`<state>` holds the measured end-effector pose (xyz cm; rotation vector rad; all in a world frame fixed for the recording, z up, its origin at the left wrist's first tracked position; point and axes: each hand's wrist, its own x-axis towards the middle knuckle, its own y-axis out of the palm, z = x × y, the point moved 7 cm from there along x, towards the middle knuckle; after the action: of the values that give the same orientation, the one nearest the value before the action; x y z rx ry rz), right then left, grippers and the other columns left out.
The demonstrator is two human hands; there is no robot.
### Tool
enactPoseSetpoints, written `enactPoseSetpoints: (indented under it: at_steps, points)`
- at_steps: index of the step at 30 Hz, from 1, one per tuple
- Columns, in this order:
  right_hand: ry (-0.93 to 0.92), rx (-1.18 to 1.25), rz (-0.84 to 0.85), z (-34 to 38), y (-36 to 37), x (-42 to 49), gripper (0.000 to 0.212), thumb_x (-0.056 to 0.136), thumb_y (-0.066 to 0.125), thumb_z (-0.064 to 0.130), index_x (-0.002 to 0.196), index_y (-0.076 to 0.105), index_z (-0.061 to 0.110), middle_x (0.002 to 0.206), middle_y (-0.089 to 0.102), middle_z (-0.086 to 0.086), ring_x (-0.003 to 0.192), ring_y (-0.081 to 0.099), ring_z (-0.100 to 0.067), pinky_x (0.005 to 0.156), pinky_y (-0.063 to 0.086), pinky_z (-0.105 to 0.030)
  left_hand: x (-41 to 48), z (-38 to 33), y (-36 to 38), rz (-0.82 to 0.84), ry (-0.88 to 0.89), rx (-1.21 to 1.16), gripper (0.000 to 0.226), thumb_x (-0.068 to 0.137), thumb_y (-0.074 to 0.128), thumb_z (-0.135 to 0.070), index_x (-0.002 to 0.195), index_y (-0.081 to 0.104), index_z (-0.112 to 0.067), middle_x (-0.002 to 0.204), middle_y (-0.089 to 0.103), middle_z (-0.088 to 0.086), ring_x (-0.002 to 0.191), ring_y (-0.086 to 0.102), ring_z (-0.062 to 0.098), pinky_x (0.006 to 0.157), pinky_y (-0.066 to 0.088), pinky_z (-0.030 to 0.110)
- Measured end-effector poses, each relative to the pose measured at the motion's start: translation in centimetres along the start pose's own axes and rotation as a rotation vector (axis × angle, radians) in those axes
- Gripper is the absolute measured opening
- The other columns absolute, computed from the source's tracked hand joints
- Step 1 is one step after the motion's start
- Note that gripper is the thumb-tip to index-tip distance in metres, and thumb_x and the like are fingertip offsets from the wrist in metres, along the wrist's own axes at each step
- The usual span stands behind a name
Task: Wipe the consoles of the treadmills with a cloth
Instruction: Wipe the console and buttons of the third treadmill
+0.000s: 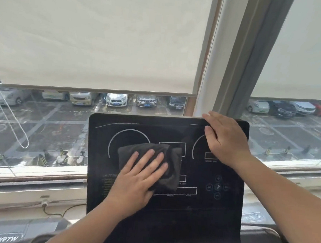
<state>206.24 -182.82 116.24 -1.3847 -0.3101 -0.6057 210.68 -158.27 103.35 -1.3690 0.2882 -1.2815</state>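
Head view. Black treadmill console (162,212) in the middle, face tilted toward the near side, long axis left to right, top edge against the window. Folded dark grey cloth (172,168) left of centre on the console face, pressed flat under the left hand (138,177), fingers straight and spread, pointing far and right. Right hand (225,141) resting on the top right corner, fingers stretched along the top edge, thumb on the face. Bare console face right of and below the cloth. Beyond: window sill (34,174), roller blind (97,40) half down, bead cord (10,124) at left, parked cars (116,99) outside.
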Motion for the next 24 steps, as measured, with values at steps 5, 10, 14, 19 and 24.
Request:
enactPoseSetpoints:
  at_steps: [5,10,14,19,24]
  points:
    - [0.06,-0.022,-0.029,-4.2,-0.2,0.2,0.046,0.102,0.037,0.037,0.133,0.064,0.019,0.133,0.068,0.002,0.131,0.054,-0.024,0.126,0.024,-0.05,3.3,4.1,-2.6,-0.024,0.037,0.107,0.083,0.081,0.057,-0.038,0.16,0.033,-0.031,0.171,0.019,-0.003,0.159,0.012,0.023,0.127,0.012,0.052]
    - [0.066,0.192,-0.054,-5.7,-0.9,0.2,0.046,0.101,0.039,0.036,0.134,0.068,0.027,0.133,0.07,0.009,0.129,0.054,-0.019,0.114,0.036,-0.039,7.0,0.1,-2.2,-0.17,-0.606,-0.112,0.078,0.09,0.048,-0.043,0.163,0.024,-0.029,0.172,0.007,-0.003,0.159,-0.007,0.024,0.127,-0.009,0.05]
    - [0.017,0.303,0.019,-7.4,-1.2,0.4,0.048,0.1,0.038,0.038,0.138,0.066,0.033,0.139,0.067,0.013,0.133,0.053,-0.016,0.113,0.036,-0.038,6.7,-8.6,1.2,-0.035,-0.282,-0.036,0.089,0.082,0.065,-0.041,0.162,0.028,-0.028,0.172,0.014,0.0,0.16,0.001,0.028,0.126,0.005,0.057]
    - [0.022,0.371,0.086,-8.2,-0.7,0.6,0.041,0.105,0.044,0.034,0.141,0.063,0.037,0.146,0.06,0.018,0.141,0.045,-0.013,0.111,0.026,-0.025,5.7,-8.0,0.6,0.142,0.202,0.157,0.096,0.078,0.071,-0.04,0.162,0.025,-0.033,0.172,0.013,-0.006,0.16,0.008,0.021,0.125,0.015,0.051]
    - [0.005,0.364,0.141,-8.2,-0.9,0.6,0.042,0.108,0.041,0.033,0.146,0.059,0.037,0.152,0.056,0.017,0.145,0.04,-0.014,0.113,0.023,-0.027,9.6,-3.0,-2.9,-0.071,-0.439,-0.039,0.086,0.089,0.064,-0.036,0.163,0.02,-0.036,0.172,0.004,-0.008,0.16,-0.005,0.02,0.128,0.0,0.051]
